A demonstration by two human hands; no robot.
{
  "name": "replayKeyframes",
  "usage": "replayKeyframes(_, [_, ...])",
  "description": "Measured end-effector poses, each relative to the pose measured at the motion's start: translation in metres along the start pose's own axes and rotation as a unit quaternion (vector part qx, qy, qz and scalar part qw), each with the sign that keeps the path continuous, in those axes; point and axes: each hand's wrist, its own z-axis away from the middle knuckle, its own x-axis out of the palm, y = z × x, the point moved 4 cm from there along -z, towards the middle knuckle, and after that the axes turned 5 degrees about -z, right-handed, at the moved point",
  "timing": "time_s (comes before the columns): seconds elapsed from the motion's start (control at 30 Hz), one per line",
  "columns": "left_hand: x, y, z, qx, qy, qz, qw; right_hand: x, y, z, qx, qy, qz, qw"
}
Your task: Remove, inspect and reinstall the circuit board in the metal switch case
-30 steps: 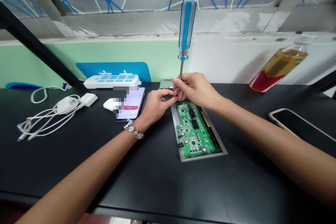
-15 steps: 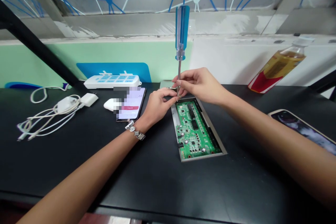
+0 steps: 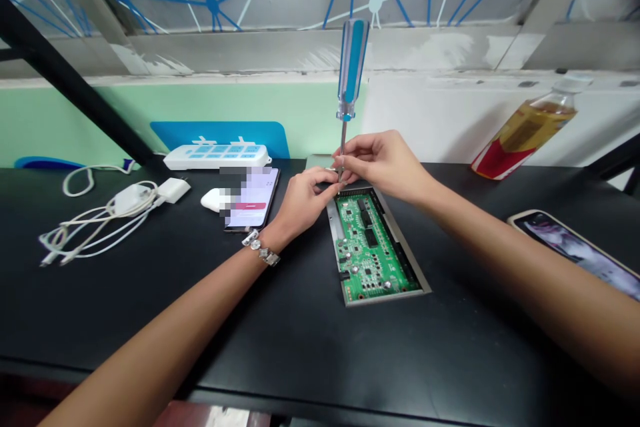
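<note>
A screwdriver (image 3: 353, 70) with a blue and clear striped handle stands nearly upright, its handle leaning slightly right. The fingers of my right hand (image 3: 383, 163) pinch its metal shaft low down. My left hand (image 3: 309, 197), a bracelet (image 3: 261, 248) at its wrist, is closed at the fingertips right beside the screwdriver's tip; what they pinch is too small and covered to name. Both hands meet over the far end of a green circuit board (image 3: 367, 240), which lies in a metal frame (image 3: 407, 250) on the black table. My fingers hide the tip itself.
Left of my hands lie a phone (image 3: 253, 203), a white case (image 3: 211, 200), a power strip (image 3: 217, 157) and coiled white cables with chargers (image 3: 133, 199). On the right are another phone (image 3: 575, 250) and a drink bottle (image 3: 525, 127). A wall closes off the back.
The screwdriver's handle has tipped a little to the right and turned, showing a different stripe. Both hands keep nearly the same place and grip. The view has shifted slightly.
</note>
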Motion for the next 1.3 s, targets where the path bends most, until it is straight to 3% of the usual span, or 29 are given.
replayKeyframes(0.2, [-0.002, 0.007, 0.0, 0.024, 0.025, -0.041, 0.999, -0.002, 0.004, 0.0, -0.007, 0.016, 0.004, 1.0])
replayKeyframes(0.37, [-0.001, 0.017, 0.002, 0.077, -0.004, -0.17, 0.982, -0.002, 0.003, 0.001, -0.019, -0.005, 0.034, 0.999])
replayKeyframes(0.6, [0.002, 0.019, 0.005, 0.092, -0.007, -0.244, 0.965, 0.0, -0.003, 0.003, 0.0, 0.006, -0.004, 1.0])
replayKeyframes(0.73, [0.001, 0.018, 0.005, 0.082, 0.017, -0.245, 0.966, -0.001, -0.002, 0.003, 0.0, 0.013, -0.01, 1.0])
replayKeyframes(0.97, [0.002, 0.015, 0.006, 0.071, 0.001, -0.203, 0.977, -0.003, -0.002, 0.003, -0.006, -0.002, -0.009, 1.0])
replayKeyframes(1.13, [0.001, 0.013, 0.005, 0.042, 0.029, -0.143, 0.988, -0.003, 0.0, 0.003, -0.001, 0.021, -0.02, 1.0])
replayKeyframes(1.3, [0.001, 0.015, 0.004, 0.046, 0.022, -0.15, 0.987, -0.004, 0.0, 0.002, -0.008, 0.007, -0.013, 1.0])
